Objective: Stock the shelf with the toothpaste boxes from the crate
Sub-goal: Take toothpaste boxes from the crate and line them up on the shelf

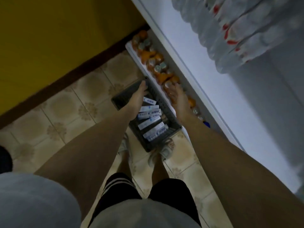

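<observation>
progress: I see the boxes (pixel 150 119) all in the crate (pixel 172 129) on the floor, none shelved yet | left hand (pixel 139 94) grip spread over crate's far end | right hand (pixel 176 96) grip spread, beside crate, empty | shelf (pixel 205 63) awaits stock
</observation>
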`<state>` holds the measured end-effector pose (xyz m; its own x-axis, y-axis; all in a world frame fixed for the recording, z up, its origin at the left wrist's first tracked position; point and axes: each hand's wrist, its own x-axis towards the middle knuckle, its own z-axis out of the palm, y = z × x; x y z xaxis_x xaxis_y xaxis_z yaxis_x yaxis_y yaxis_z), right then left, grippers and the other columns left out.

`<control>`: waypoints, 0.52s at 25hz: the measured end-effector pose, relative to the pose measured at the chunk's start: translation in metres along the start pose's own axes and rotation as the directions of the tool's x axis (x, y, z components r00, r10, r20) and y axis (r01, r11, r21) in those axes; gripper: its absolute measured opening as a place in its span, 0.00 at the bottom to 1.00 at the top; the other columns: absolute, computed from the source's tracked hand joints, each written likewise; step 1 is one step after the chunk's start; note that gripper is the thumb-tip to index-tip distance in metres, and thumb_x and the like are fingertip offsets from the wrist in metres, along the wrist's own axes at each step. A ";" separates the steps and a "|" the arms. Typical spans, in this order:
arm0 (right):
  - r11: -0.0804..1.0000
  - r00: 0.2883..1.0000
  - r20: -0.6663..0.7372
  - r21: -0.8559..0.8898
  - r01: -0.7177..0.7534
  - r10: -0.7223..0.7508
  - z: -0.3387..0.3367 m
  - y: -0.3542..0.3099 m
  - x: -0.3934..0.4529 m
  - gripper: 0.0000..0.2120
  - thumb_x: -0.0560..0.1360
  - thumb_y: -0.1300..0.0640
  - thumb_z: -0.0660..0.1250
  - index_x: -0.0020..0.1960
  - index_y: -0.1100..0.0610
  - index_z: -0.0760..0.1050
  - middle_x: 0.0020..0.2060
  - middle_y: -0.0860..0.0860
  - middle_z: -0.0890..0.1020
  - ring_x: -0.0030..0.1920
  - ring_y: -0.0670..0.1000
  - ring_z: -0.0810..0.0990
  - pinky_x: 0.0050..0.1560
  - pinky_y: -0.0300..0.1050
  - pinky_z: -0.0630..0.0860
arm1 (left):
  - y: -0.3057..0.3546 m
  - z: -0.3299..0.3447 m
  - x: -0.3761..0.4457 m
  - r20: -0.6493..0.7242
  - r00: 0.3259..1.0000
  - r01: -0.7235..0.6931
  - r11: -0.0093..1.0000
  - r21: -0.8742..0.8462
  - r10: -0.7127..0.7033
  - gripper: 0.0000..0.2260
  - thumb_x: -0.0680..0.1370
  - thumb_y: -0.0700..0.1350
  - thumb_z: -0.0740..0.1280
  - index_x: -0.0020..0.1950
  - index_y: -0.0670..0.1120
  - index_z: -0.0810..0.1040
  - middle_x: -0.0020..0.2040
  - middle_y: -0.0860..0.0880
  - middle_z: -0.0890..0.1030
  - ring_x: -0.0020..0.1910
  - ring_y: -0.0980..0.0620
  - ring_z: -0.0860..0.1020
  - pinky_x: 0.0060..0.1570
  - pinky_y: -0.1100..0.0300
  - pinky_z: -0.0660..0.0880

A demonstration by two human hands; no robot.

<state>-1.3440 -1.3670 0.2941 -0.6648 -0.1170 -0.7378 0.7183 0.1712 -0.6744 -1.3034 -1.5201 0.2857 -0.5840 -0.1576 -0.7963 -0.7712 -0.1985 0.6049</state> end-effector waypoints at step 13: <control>0.634 0.941 0.187 -0.773 -0.036 0.281 -0.046 0.308 0.260 0.13 0.81 0.61 0.60 0.64 0.60 0.73 0.54 0.57 0.78 0.53 0.56 0.79 0.48 0.44 0.77 | -0.319 0.044 0.251 -0.154 0.933 0.349 0.919 0.180 -0.324 0.16 0.82 0.41 0.62 0.70 0.40 0.71 0.66 0.42 0.75 0.60 0.44 0.76 0.53 0.60 0.72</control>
<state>-1.3047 -1.2998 -0.1037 -0.3853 -0.2447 -0.8898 0.3206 0.8686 -0.3777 -1.2153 -1.4537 -0.1074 -0.2559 -0.2313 -0.9386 -0.9588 -0.0631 0.2770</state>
